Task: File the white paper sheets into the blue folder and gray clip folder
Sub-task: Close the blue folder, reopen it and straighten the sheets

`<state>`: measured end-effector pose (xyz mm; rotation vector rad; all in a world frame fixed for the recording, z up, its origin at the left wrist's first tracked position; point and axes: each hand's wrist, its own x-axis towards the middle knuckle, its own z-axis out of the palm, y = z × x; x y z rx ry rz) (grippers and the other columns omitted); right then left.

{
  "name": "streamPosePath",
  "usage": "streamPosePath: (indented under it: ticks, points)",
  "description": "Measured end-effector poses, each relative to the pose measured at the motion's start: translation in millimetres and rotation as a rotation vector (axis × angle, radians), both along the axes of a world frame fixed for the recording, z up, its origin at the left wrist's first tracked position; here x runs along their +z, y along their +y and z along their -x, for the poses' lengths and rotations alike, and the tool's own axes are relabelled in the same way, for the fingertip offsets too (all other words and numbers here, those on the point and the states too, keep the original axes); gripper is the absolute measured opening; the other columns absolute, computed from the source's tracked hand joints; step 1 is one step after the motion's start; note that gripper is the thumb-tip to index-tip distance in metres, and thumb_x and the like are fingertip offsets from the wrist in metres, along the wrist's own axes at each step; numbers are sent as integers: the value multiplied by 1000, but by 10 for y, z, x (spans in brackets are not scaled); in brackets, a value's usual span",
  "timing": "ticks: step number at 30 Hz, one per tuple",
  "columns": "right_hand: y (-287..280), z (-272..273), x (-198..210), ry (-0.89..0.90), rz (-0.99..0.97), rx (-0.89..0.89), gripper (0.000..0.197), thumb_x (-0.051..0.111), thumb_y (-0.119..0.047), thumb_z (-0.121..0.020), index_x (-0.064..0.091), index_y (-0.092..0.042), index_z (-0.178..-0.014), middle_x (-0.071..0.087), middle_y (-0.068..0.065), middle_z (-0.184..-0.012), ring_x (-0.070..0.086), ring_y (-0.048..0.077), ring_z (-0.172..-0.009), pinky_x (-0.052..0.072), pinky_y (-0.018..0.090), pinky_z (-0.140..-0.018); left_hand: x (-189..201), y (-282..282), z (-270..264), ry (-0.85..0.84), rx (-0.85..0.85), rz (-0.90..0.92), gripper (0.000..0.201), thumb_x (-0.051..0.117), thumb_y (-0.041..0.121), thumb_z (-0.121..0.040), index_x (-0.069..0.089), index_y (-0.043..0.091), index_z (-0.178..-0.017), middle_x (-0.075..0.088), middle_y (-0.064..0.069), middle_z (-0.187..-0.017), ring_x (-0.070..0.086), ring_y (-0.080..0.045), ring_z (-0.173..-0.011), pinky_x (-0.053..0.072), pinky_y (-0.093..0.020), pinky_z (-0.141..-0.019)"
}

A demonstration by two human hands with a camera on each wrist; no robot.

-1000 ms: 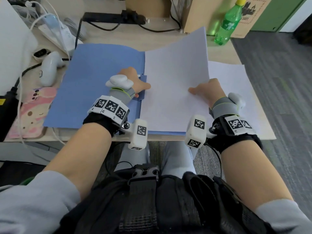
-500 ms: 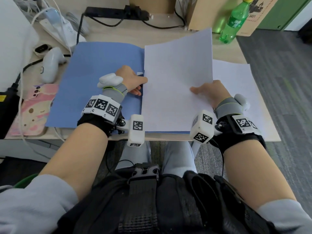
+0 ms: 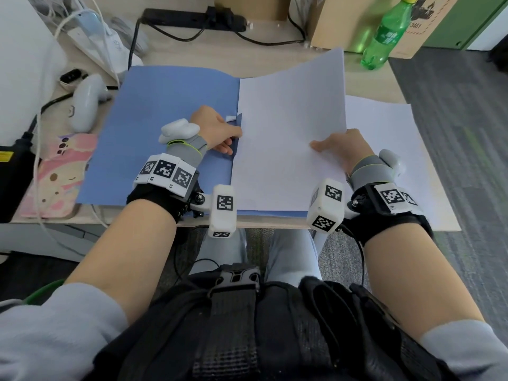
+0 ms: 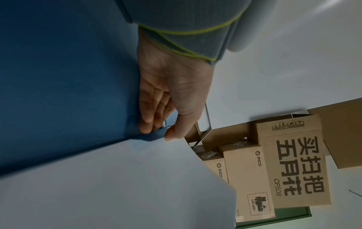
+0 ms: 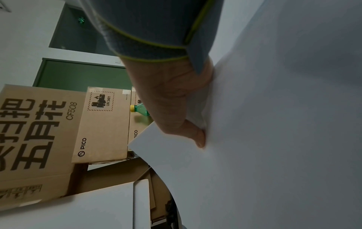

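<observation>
White sheet (image 3: 288,138) now tucked nearer the blue folder (image 3: 170,105) spine, under both hands.

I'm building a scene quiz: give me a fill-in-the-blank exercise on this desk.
1. The left hand pinches a small ____ flap at the spine of the open folder.
2. The right hand holds the ____ sheet by its right edge.
3. The bottle by the cardboard box is ____.

Missing words: blue; white; green

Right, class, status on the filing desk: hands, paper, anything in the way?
Left hand pinches inner flap of open blue folder. Right hand grips white paper sheet, far corner lifted. More white sheets beside. Nothing blocking.
</observation>
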<state>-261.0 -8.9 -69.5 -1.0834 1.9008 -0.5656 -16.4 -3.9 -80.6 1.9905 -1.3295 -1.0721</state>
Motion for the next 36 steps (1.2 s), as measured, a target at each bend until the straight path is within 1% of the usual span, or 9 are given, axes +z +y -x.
streamPosePath:
  ticks: [5, 12, 17, 22, 24, 27, 30, 34, 36]
  points:
    - [-12, -14, -13, 68, -28, 56, 56, 72, -30, -80, 50, -1, -124, 59, 11, -122, 56, 26, -86, 42, 31, -72, -35, -17, 16, -46, -10, 5, 28, 78, 17, -71, 58, 5, -56, 57, 3, -36, 55, -8, -28, 50, -16, -38]
    - [-20, 33, -28, 79, -58, 59, 58, 74, -30, -78, 50, -4, -124, 62, 12, -117, 61, 31, -101, 45, 35, -79, -69, -54, 28, -156, -27, -2, 36, 82, 32, -67, 56, 11, -53, 56, 5, -32, 56, -7, -30, 50, -20, -50]
    - [-33, 36, -21, 111, -55, 96, 64, 72, -35, -80, 46, -1, -129, 59, 12, -122, 59, 30, -97, 44, 33, -76, -75, -57, 34, -193, -32, -5, 37, 81, 34, -68, 56, 11, -53, 55, 5, -30, 53, -4, -27, 50, -20, -54]
    - [-13, 31, -28, 149, -46, 47, 72, 79, -38, -72, 41, -8, -125, 54, 7, -110, 55, 29, -83, 43, 31, -56, -53, -55, 61, -277, -63, -20, 36, 77, 40, -72, 59, 11, -59, 49, 7, -26, 47, 1, -23, 48, -17, -54]
    - [-46, 35, -34, 197, -16, 65, 86, 83, -37, -67, 35, -7, -131, 52, 10, -126, 56, 34, -106, 50, 38, -74, -62, -63, 68, -290, -59, -19, 34, 77, 38, -72, 61, 11, -64, 49, 7, -25, 46, 2, -23, 51, -18, -61]
    - [-113, 3, -61, 337, 39, 131, 104, 84, -37, -65, 21, -11, -144, 36, 14, -142, 38, 35, -131, 37, 44, -107, -64, -54, 79, -309, -60, -21, 32, 76, 39, -73, 64, 10, -69, 50, 8, -26, 47, 3, -24, 52, -19, -68]
    - [-84, -127, -43, 485, 201, 282, 92, 83, -30, -66, 33, -22, -143, 28, 9, -145, 26, 32, -133, 30, 42, -109, -73, -43, 82, -317, -71, -17, 33, 75, 38, -74, 63, 10, -63, 51, 9, -27, 50, 2, -28, 56, -25, -73]
    - [52, -517, -22, 204, 425, 783, 52, 66, -3, -80, 57, -17, -129, 44, 4, -141, 48, 23, -118, 43, 22, -93, -75, -14, 74, -307, -71, 33, 36, 76, 38, -73, 61, 11, -55, 56, 6, -32, 59, -7, -46, 57, -27, -74]
    - [118, -730, -73, 245, 400, 967, 49, 60, -9, -87, 53, -21, -134, 41, -1, -146, 44, 20, -125, 38, 27, -98, -61, 19, 69, -290, -95, 70, 33, 75, 36, -74, 59, 15, -56, 64, 1, -43, 59, -6, -47, 54, -25, -67]
